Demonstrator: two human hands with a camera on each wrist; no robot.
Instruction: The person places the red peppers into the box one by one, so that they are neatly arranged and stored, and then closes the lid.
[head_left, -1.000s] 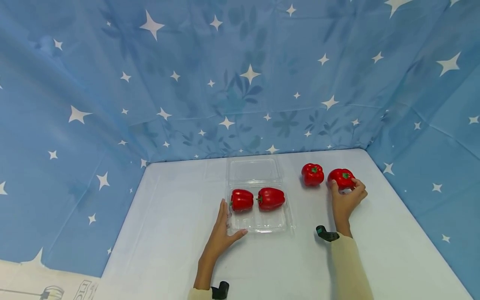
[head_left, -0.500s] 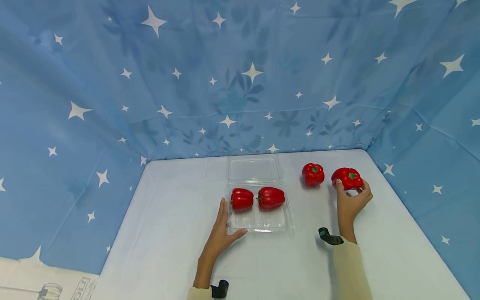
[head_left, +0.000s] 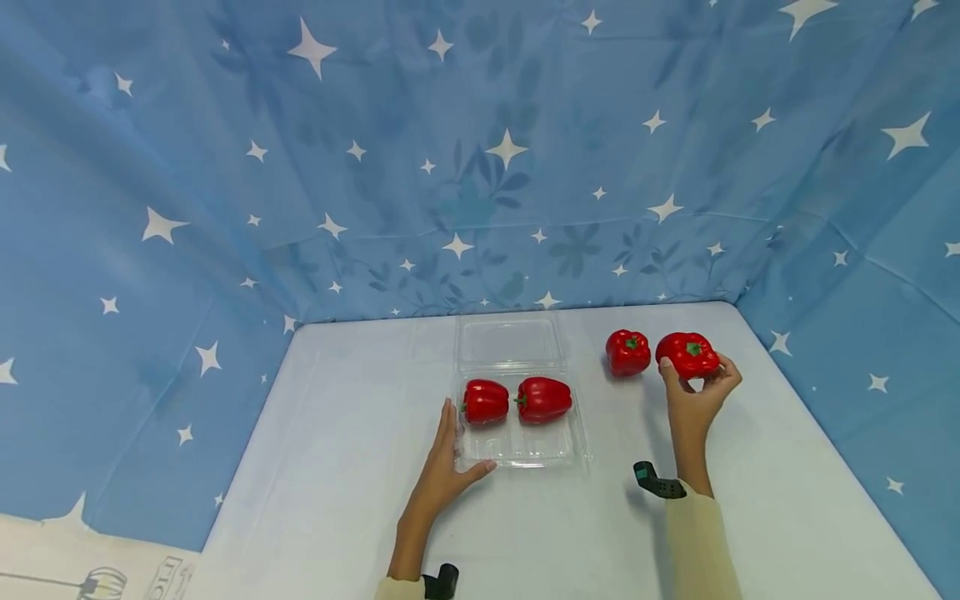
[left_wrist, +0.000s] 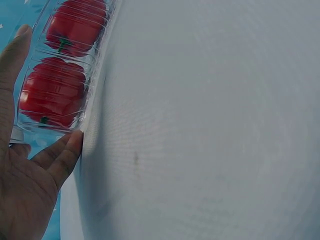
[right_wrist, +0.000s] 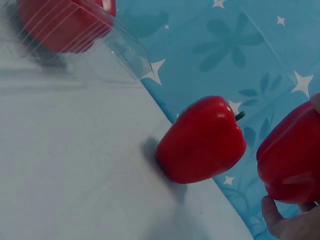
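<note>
My right hand [head_left: 696, 402] grips a red bell pepper [head_left: 686, 354] between thumb and fingers, at the right of the table in the head view. In the right wrist view, this held pepper [right_wrist: 292, 157] is cut off by the frame's edge. Just left of it a second red bell pepper [head_left: 627, 353] stands on the table, its green stem up. My left hand [head_left: 437, 482] touches a clear plastic clamshell box [head_left: 542, 447], fingers stretched along its left side and thumb by the front edge. Two red bell peppers [head_left: 486, 401] lie on their sides in the box's back row.
The box's clear lid [head_left: 510, 340] lies folded back toward the far table edge. A white table [head_left: 337, 442] spreads under everything. Behind and beside it hangs a blue curtain [head_left: 375, 167] with white stars. Each wrist wears a black camera band [head_left: 660, 481].
The pepper in my right hand has shifted a little right, then slightly back left, its stem turning a bit. My left hand and the box have stayed in place.
</note>
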